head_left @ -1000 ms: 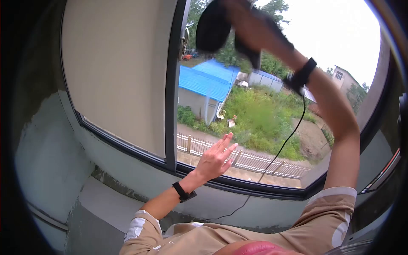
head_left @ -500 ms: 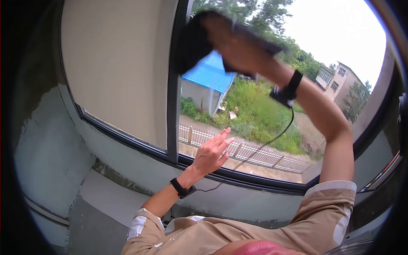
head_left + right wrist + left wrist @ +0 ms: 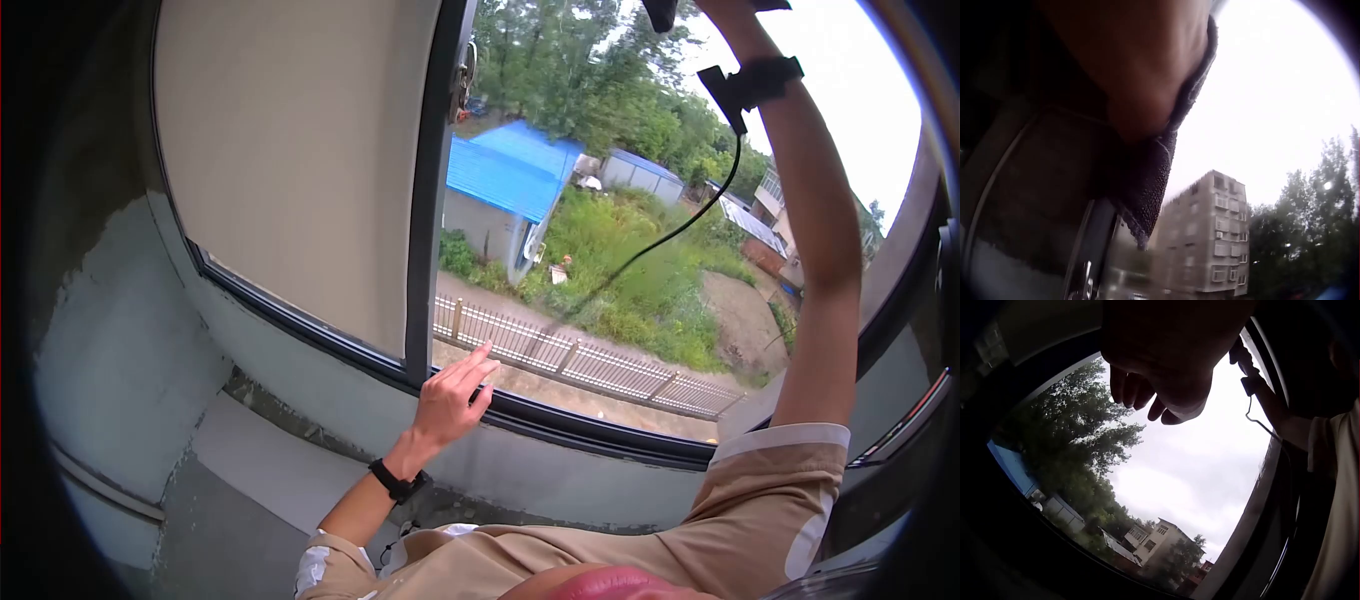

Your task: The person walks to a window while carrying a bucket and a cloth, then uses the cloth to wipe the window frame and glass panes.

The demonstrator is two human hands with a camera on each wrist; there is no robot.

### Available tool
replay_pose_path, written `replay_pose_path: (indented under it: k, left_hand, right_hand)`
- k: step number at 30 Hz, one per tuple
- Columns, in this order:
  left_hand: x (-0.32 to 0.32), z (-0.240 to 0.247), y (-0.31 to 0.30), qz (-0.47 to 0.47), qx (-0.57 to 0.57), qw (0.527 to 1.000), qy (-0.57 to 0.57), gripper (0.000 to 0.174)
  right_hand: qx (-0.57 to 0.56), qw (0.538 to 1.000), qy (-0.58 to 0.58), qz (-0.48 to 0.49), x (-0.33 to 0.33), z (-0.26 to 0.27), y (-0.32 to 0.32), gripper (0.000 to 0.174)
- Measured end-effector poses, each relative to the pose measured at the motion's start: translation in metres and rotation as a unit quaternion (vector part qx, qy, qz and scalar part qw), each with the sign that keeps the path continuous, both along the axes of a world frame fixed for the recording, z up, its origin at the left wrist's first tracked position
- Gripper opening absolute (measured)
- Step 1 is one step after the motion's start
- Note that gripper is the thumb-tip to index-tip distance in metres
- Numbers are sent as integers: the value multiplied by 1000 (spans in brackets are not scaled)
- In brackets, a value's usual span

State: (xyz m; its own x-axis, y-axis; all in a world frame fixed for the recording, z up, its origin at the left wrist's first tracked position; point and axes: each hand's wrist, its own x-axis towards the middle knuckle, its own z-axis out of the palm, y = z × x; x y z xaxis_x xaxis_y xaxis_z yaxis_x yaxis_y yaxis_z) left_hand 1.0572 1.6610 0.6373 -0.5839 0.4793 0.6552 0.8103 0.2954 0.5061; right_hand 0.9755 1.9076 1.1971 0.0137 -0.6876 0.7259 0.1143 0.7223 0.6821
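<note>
My right arm reaches up to the top of the window, and in the head view the right hand [image 3: 722, 8] is mostly cut off by the upper edge. In the right wrist view that hand [image 3: 1147, 81] holds a dark, rough-textured cloth [image 3: 1150, 181] up by the window; its fingertips are hidden. A corner of the cloth [image 3: 660, 12] pokes into the head view. My left hand [image 3: 455, 395], fingers loosely extended and holding nothing, is beside the lower window frame [image 3: 560, 425]. Its fingers [image 3: 1129, 390] show dark against the sky in the left wrist view.
A dark upright window post [image 3: 430, 200] with a metal latch [image 3: 463, 80] stands beside a beige panel [image 3: 290, 180]. A black cable [image 3: 690, 220] hangs from the right wrist strap. Outside are a fence [image 3: 610, 372], a blue roof [image 3: 515, 170] and trees.
My right hand and the cloth first swept down and left toward the window post, then up and right to the view's top edge. The left hand has lowered slightly leftward.
</note>
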Motion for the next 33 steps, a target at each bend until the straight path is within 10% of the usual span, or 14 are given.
replay_pose_path:
  k: [3, 6, 10, 16, 21, 25, 30, 31, 33]
  left_hand:
    - [4, 15, 6, 5, 47, 998, 39, 35]
    - [3, 37, 12, -23, 109, 989, 94, 39]
    - [-6, 89, 6, -57, 200, 956, 208, 50]
    - [-52, 186, 40, -69, 248, 931, 261, 59]
    - [-95, 187, 75, 175, 150, 931, 284, 81]
    - [-109, 231, 89, 188, 138, 909, 344, 75]
    - [-137, 398, 103, 177, 244, 854, 424, 54]
    - [-145, 425, 95, 296, 131, 785, 528, 52]
    - [-155, 451, 85, 276, 39, 803, 527, 49]
  right_hand:
    - [107, 993, -3, 52, 11, -85, -26, 31]
    - [118, 972, -159, -125, 1, -209, -24, 31]
    - [82, 947, -309, 17, 16, -282, -34, 44]
    - [8, 906, -414, 88, 25, -275, -29, 68]
    - [32, 944, -321, 62, 37, -276, -4, 78]
    - [54, 978, -200, 35, 32, -236, -5, 76]
    - [-116, 980, -163, -6, 45, -111, -27, 48]
    - [-118, 982, -148, -15, 52, -94, -38, 47]
    - [-73, 988, -132, 10, 39, -76, -30, 45]
